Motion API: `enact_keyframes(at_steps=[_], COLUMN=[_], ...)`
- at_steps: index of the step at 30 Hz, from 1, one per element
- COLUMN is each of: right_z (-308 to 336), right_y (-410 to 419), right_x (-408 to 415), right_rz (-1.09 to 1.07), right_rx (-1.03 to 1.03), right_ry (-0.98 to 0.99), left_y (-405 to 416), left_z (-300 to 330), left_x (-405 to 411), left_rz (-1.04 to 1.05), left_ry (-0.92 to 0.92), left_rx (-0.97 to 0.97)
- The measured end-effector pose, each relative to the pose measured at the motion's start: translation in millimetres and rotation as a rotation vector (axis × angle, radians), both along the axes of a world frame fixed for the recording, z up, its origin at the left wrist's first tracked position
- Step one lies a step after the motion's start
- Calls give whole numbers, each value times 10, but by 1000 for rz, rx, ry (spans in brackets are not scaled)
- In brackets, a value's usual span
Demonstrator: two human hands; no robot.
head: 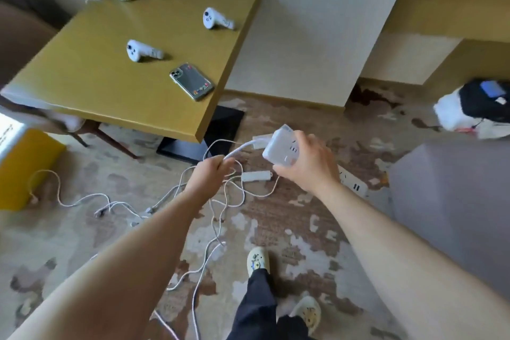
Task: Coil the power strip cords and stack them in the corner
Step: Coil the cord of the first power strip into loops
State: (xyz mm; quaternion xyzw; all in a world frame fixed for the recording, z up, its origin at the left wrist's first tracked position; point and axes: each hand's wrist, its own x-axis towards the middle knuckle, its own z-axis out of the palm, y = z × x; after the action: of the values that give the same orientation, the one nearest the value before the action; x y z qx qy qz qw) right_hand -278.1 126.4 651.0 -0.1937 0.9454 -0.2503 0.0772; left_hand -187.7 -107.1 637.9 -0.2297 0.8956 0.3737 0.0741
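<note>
One head-worn wide-angle view looks steeply down from standing height past both forearms to the patterned carpet (pixel 289 229), with the yellow table (pixel 110 77) farther ahead-left.

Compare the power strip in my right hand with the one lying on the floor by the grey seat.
The cube power strip is squarish and held up in the right hand; the floor power strip is long, flat and lies untouched on the carpet, partly hidden behind the arm. Both are white with visible sockets.

Loose cables (pixel 220 201) tangle across the carpet (pixel 289 229) below both hands. Desk (pixel 138 91) edge blocks left-forward, grey sofa (pixel 455 201) blocks right; open carpet straight ahead toward the wall (pixel 303 36).
</note>
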Motion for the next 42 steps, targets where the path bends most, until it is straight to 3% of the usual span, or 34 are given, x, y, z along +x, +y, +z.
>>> enact_keyframes(at_steps=[11,17,26,31,35,42], right_z=[1722,2440,3336,3461,3249,3105], right_y=[638,1333,2671,3041,3012,2928], right_x=[-1648,-2346,-3633,-4138,-4432,-4867], right_rz=[-448,-457,-266,-113,-101,25], right_rx=[-379,-535,-644,-573,-574,-480], right_ry=[145,243,426,427,461,306], left_y=[283,792,2221,2481,2437,2429], left_z=[1285,2106,3609,3342,2944,2747], left_x=[-1937,-2939,-4350,-4455,-4471,-4893], left_rz=[-70,-105,-79,-10,19,146], left_ry=[420,587,869,723,588,668], left_rx=[218,384,286,191,229,458])
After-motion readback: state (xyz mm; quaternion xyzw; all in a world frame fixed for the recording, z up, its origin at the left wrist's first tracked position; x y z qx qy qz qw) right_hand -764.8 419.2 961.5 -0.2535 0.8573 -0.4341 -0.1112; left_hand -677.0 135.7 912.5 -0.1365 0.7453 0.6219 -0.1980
